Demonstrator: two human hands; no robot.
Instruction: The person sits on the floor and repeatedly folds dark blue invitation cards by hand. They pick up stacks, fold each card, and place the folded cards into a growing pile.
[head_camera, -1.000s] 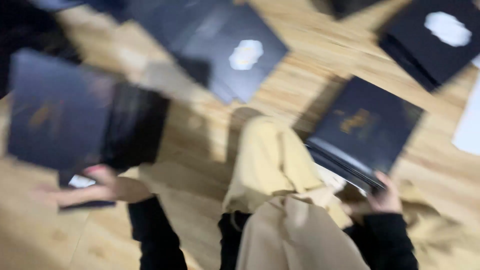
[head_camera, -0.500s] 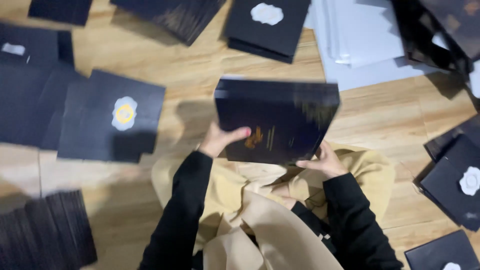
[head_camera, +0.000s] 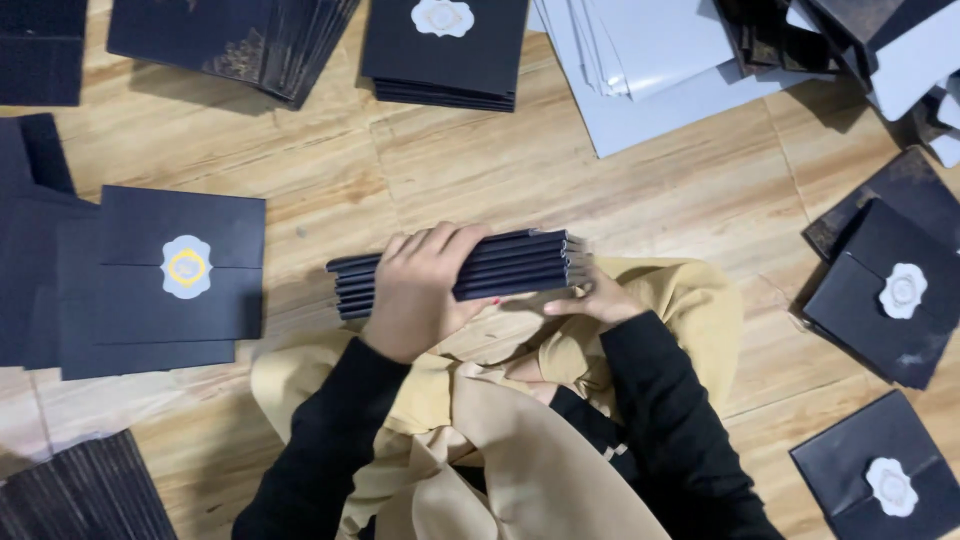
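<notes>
While your left hand (head_camera: 418, 290) wraps its fingers over the stack of flat black card envelopes (head_camera: 500, 262) above your lap at six o'clock, your right hand (head_camera: 592, 298) props its end; light, stiff, likely slippery, so clamp both ends.

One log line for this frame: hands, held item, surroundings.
left hand: grips stack of dark folders | right hand: supports its right end | wooden floor: sealed dark folders around
</notes>
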